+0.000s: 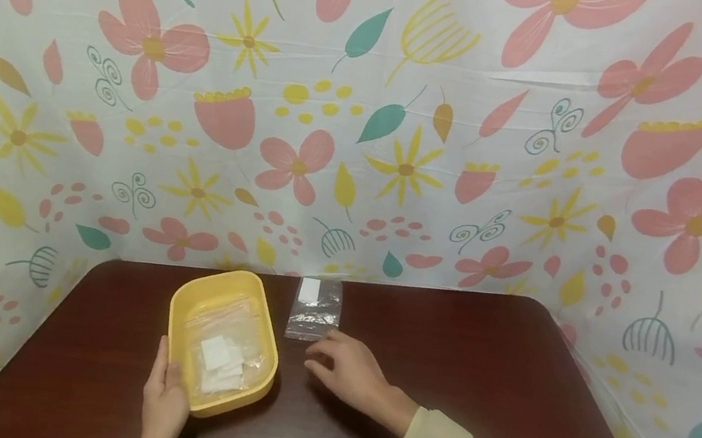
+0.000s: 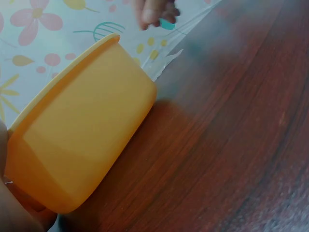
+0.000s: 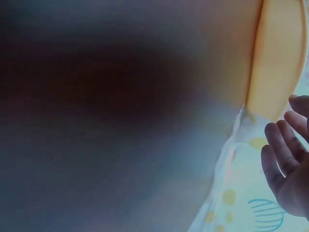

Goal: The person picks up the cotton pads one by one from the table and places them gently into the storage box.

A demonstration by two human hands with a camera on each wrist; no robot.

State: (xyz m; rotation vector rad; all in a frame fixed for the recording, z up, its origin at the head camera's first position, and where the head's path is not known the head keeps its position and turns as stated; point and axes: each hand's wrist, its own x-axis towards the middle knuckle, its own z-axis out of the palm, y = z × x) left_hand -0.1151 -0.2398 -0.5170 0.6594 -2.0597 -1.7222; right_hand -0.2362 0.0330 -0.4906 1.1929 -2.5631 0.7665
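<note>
My left hand grips a yellow plastic tub by its near left side, with the thumb up at the rim. Inside the tub lie several clear zip bags with white paper labels. One more clear zip bag, also with a white label, lies flat on the table at the back. My right hand hovers just in front of that bag, fingers loosely bent and holding nothing. In the right wrist view the same hand shows its spread, relaxed fingers beside the tub.
A dark reddish-brown wooden table with rounded back corners carries everything. White cloth printed with flowers and leaves hangs behind it and along both sides, close to the table's edges.
</note>
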